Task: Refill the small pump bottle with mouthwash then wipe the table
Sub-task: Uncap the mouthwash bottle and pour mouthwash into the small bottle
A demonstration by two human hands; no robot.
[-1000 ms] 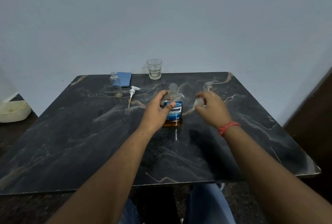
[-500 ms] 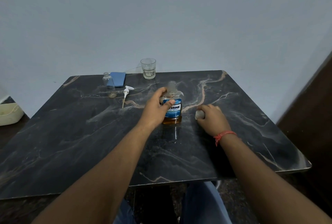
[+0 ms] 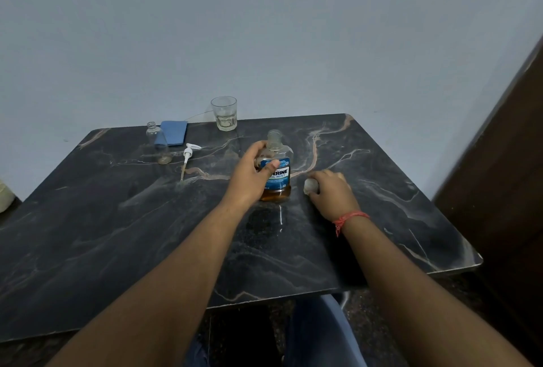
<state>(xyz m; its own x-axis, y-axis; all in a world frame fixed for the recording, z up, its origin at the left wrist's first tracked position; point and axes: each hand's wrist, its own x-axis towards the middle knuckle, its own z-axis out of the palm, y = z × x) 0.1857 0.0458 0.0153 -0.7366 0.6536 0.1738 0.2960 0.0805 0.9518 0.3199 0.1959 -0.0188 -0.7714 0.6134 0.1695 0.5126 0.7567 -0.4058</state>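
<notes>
The mouthwash bottle (image 3: 277,172), clear with a blue label and amber liquid low inside, stands uncapped at mid-table. My left hand (image 3: 251,177) wraps around its left side. My right hand (image 3: 330,193) rests on the table just right of it, fingers closed on the bottle's clear cap (image 3: 311,186). The small pump bottle (image 3: 158,143) stands open and nearly empty at the back left. Its white pump head (image 3: 188,158) lies flat on the table beside it. A folded blue cloth (image 3: 173,133) lies behind the small bottle.
A glass tumbler (image 3: 224,113) stands at the back edge of the dark marble table (image 3: 117,234). A pale wall rises behind the table. A dark wooden panel (image 3: 505,190) stands to the right. A cream object (image 3: 4,196) sits off the left edge.
My right hand came down from beside the bottle's neck to the table surface with the cap. My left hand stayed on the bottle.
</notes>
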